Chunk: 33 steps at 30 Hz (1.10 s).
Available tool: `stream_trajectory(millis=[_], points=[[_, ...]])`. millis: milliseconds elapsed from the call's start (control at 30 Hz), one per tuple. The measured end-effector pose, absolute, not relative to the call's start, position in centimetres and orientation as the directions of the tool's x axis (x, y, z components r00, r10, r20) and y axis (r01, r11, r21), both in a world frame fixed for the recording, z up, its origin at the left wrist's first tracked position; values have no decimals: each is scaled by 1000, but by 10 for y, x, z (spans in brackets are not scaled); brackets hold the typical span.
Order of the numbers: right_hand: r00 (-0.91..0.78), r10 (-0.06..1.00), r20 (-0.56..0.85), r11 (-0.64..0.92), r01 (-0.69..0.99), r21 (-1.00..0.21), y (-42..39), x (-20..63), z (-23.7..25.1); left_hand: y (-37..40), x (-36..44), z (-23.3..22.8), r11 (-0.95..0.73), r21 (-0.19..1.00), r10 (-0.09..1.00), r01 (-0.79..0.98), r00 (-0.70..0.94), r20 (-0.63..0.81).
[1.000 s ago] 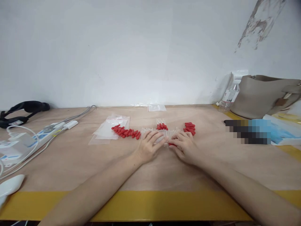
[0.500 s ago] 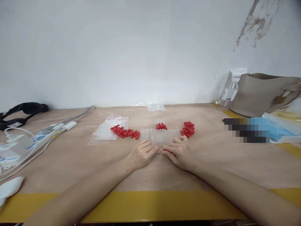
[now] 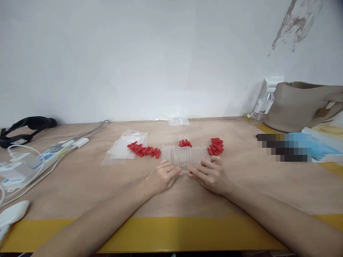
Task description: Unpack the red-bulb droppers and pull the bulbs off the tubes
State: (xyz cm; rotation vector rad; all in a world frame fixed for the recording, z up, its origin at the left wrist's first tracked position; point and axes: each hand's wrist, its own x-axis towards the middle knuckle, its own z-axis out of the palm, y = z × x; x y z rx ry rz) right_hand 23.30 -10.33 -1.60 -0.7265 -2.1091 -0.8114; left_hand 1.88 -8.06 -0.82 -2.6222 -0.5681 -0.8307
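Just before the row of clear tubes (image 3: 184,156), left hand (image 3: 162,177) and right hand (image 3: 211,175) pinch one tube (image 3: 185,172) between closed fingertips, apparently fitting a red cap; seating requires firm, aligned pressure.

Small assembly workbench (image 3: 80,185): glass tubes (image 3: 184,155), red caps (image 3: 143,150).

2 bare forearms, left hand (image 3: 162,176) and right hand (image 3: 211,175) ungloved (no sleeves in view)

We see a wooden table (image 3: 80,185) (yellow front edge); clear tubes (image 3: 184,155) lie on it, red caps (image 3: 144,150) just left of them.
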Motion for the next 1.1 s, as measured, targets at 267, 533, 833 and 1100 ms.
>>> stream_trajectory(millis=[267, 533, 833, 1100], points=[[-669, 111, 735, 554, 655, 514, -97, 265, 0, -73, 7, -11, -857, 60, 411, 512, 608, 680], [-36, 648, 761, 493, 782, -382, -50, 305, 11, -44, 2, 7, -619, 230, 680, 751, 366, 636], [397, 830, 391, 62, 632, -772, 12, 343, 22, -33, 19, 1, -641, 151, 666, 753, 448, 596], [327, 897, 297, 68, 563, -824, 27, 357, -3, -40, 22, -12, -725, 218, 618, 654, 478, 624]])
